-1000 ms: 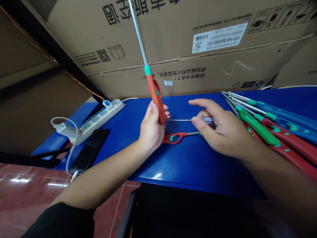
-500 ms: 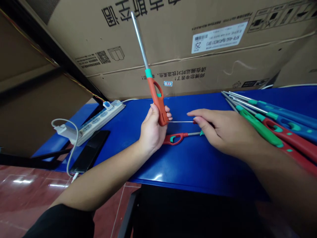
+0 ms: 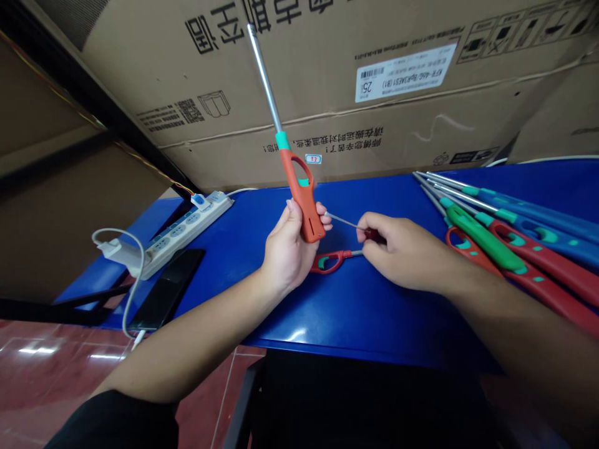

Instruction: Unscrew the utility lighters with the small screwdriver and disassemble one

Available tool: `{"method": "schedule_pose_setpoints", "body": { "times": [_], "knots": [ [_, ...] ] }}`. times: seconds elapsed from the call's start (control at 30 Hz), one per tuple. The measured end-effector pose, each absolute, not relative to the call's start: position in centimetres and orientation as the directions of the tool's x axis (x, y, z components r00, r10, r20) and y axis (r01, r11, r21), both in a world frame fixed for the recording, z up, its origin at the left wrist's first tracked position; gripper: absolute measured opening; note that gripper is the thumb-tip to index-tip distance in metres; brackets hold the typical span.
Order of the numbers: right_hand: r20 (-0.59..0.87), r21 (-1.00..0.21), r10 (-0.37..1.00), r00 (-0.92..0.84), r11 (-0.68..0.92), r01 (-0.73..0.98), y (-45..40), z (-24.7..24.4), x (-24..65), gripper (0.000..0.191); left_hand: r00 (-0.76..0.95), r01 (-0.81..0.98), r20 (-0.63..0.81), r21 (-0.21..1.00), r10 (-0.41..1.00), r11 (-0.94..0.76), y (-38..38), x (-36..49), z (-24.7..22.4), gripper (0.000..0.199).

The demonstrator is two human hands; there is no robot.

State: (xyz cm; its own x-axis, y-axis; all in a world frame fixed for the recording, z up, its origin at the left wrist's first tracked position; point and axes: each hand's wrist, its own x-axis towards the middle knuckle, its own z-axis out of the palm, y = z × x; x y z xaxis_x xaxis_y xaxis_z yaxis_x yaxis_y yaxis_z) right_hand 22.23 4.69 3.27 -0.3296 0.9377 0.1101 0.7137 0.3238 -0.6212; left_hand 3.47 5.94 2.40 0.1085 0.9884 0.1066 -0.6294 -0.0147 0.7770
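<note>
My left hand [image 3: 287, 252] is wrapped round the lower handle of an orange long-necked gas lighter [image 3: 307, 209]. It is held almost upright, its metal tube pointing up and slightly left. In my right hand [image 3: 409, 252] is a screwdriver [image 3: 372, 234] with a dark red handle, most of it hidden by the fingers. The thin shaft points left, and its tip is beside my left fingertips, near the lighter's handle; whether they touch, I cannot tell. Below, a red lighter [image 3: 334, 267] lies on the blue table [image 3: 337, 318], partly hidden by both hands.
Several lighters lie in a pile at the right, among them a green one [image 3: 486, 240] and a blue one [image 3: 538, 227]. At the left are a white power strip [image 3: 185, 234] and a black phone [image 3: 168, 290] on a cable. A large cardboard box [image 3: 290, 75] stands behind.
My right hand has drawn closer to my left and curled its forefinger in. The screwdriver's tip has shifted from the lighter's lower end up to beside my left fingertips, its shaft now tilted.
</note>
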Motion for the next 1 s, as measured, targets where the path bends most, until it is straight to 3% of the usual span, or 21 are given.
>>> {"method": "schedule_pose_setpoints", "body": {
  "times": [0.03, 0.1, 0.17, 0.27, 0.47, 0.7, 1.0],
  "knots": [
    [0.073, -0.716, 0.953, -0.295, 0.255, 0.649, 4.7, 3.2, 21.9, 0.005, 0.112, -0.625, 0.117, 0.781, 0.987, -0.021, 5.9, 3.5, 2.3, 0.030],
    [0.005, -0.842, 0.970, -0.244, 0.135, 0.521, 4.7, 3.0, 21.0, 0.018, 0.133, -0.616, 0.147, 0.787, 0.980, -0.035, 5.9, 3.5, 2.2, 0.024],
    [-0.036, -0.902, 0.973, -0.228, 0.066, 0.427, 4.7, 2.6, 20.3, 0.029, 0.168, -0.612, 0.176, 0.790, 0.970, -0.037, 5.8, 3.6, 2.0, 0.022],
    [-0.048, -0.947, 0.969, -0.241, 0.032, 0.320, 4.8, 2.0, 19.6, 0.030, 0.214, -0.611, 0.204, 0.791, 0.955, -0.032, 5.5, 3.9, 1.7, 0.023],
    [-0.107, -0.977, 0.979, -0.174, -0.071, 0.202, 4.9, 1.4, 19.4, 0.023, 0.260, -0.578, 0.200, 0.816, 0.945, -0.013, 4.8, 4.2, 1.4, 0.031],
    [-0.173, -0.981, 0.972, -0.160, -0.155, 0.120, 5.0, 1.7, 19.3, 0.015, 0.216, -0.487, 0.305, 0.857, 0.928, -0.169, 4.7, 4.5, 0.2, 0.038],
    [-0.063, -0.981, 0.992, -0.107, -0.041, 0.191, 4.8, 1.5, 18.8, 0.009, 0.214, -0.449, 0.284, 0.878, 0.935, -0.164, 4.4, 4.7, 0.1, 0.035]
  ]
}}
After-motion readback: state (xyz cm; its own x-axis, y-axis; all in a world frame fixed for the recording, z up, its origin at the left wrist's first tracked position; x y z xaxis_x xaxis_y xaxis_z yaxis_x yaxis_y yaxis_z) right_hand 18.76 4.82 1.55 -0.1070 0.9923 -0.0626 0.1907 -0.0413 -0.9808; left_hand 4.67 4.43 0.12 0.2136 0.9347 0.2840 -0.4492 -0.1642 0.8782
